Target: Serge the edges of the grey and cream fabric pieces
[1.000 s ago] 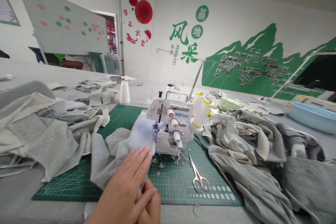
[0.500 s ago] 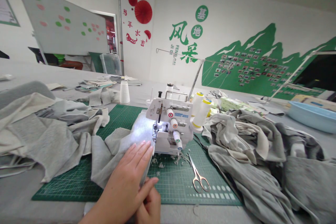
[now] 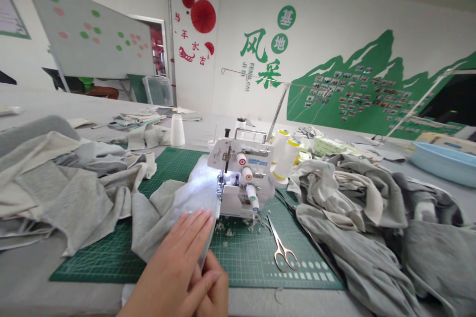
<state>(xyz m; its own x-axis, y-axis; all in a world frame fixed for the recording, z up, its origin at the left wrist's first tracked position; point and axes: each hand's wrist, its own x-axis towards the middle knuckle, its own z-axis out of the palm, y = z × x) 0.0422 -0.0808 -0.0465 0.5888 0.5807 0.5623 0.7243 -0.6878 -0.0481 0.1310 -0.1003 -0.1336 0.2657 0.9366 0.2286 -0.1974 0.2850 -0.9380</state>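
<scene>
A white overlock sewing machine point(image 3: 241, 173) stands on the green cutting mat point(image 3: 245, 267), its lamp lighting the needle area. A piece of light grey knit fabric point(image 3: 159, 228) runs under its presser foot. My left hand point(image 3: 178, 252) lies flat on this fabric just in front of the foot, fingers stretched out. Partly behind it, my right hand point(image 3: 215, 282) is closed at the fabric's near edge; its fingertips are mostly hidden. Small scissors point(image 3: 283, 252) with copper-coloured handles lie on the mat to the right, apart from both hands.
Grey garment pieces point(image 3: 82, 183) are heaped on the left, and another grey pile point(image 3: 372, 228) lies on the right. Thread cones point(image 3: 286, 158) stand behind the machine, a white cone point(image 3: 177, 130) to its left. Lint point(image 3: 228, 230) lies by its base. A blue basin point(image 3: 446, 161) is far right.
My left hand has slid slightly back toward me over the fabric, and its thumb now crosses lower over my right hand. The fabric still lies under the foot.
</scene>
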